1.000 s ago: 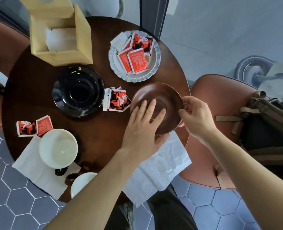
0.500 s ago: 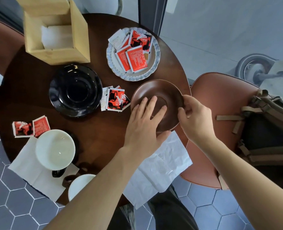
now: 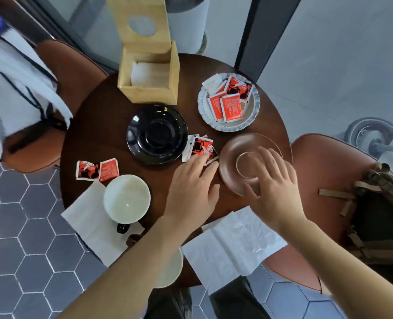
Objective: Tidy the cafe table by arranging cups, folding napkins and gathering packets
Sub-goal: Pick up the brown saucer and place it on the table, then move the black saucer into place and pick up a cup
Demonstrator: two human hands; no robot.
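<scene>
On the right of the round wooden table (image 3: pixel 94 125) my right hand (image 3: pixel 276 180) lies over a brown saucer (image 3: pixel 234 148), fingers across its top and thumb at the near rim. My left hand (image 3: pixel 191 187) is flat and open, its fingertips touching a small pile of red packets (image 3: pixel 200 146) between the brown saucer and a black saucer (image 3: pixel 157 134). More packets lie on a white plate (image 3: pixel 227 128) at the back right, and two more red packets (image 3: pixel 97 169) at the left. A white cup (image 3: pixel 127 198) stands on an unfolded napkin (image 3: pixel 87 222). Another crumpled napkin (image 3: pixel 232 245) hangs over the near edge.
An open wooden napkin box (image 3: pixel 148 93) stands at the back. My left forearm partly hides a second white cup (image 3: pixel 172 268) at the near edge. A brown chair (image 3: pixel 329 162) with a backpack (image 3: pixel 382 215) is at the right, and another chair (image 3: pixel 76 70) with white clothing at the left.
My left hand left the brown saucer and slid left onto the packet pile. My right hand moved from the saucer's rim to lie over its top. The view shifted left.
</scene>
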